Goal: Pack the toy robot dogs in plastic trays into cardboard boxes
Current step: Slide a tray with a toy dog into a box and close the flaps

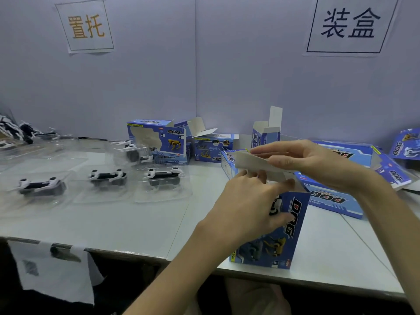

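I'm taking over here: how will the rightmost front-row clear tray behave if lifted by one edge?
The tray looks thin, so it probably flexes. The toy dog sits mid-tray, so it may sag. Its glossy plastic could slip.

Desk [113, 223]: pale grey-white top, seams between panels running toward the near edge. Partition wall [136, 87] behind it, lilac-grey, one vertical joint near centre. Orange-lettered sign [85, 26] upper left, white paper, tilted. Dark-lettered sign [350, 23] upper right, black border. White sheet [56, 269] with dark smudges hangs from the desk's front edge, lower left.
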Demonstrator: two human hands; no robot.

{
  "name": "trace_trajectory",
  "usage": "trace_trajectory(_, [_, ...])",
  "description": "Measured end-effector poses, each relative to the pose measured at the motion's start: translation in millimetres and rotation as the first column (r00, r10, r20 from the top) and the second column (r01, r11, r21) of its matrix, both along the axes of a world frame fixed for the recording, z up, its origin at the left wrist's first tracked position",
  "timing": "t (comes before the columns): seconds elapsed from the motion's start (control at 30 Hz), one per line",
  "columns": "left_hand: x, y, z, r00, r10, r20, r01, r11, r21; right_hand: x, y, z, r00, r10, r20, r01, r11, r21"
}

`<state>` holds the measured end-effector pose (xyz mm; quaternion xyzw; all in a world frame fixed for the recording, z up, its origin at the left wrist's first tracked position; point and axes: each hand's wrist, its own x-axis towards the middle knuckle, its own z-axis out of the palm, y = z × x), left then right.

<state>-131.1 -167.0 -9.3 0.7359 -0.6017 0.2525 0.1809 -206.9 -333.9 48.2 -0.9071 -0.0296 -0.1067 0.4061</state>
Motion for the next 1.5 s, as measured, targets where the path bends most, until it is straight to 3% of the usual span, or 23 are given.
trace_trajectory(0.3, [-4.2,-0.3,-0.6,0.999,0.038,-0.005,-0.038,0.999,0.01,-1.6,0.6,7.5,0.997,0.057,0.049,-0.053,0.995,-0.086])
trace_trajectory(0.67, [-6.7,1.3,1.2,0.999,0.049,-0.013,-0.048,0.998,0.036,1.8,-4.7,10.4,0.997,0.056,0.054,-0.054,0.997,-0.052])
trace_trajectory(0.93, [-8.3,4.2,1.0,0.998,0.056,-0.018,-0.056,0.998,0.039,19.0,-8.8,15.8,0.984,-0.162,0.075,0.149,0.975,0.162])
trace_trajectory(1.17, [-8.2,1.1,5.1,0.997,0.076,-0.013,-0.075,0.993,0.091,23.2,-16.1,14.8,0.987,-0.151,-0.052,0.16,0.936,0.313])
trace_trajectory(1.5, [-8.4,0.9,5.8,0.998,0.061,-0.03,-0.057,0.992,0.116,23.3,-21.3,28.2,0.991,-0.042,-0.123,0.061,0.985,0.161])
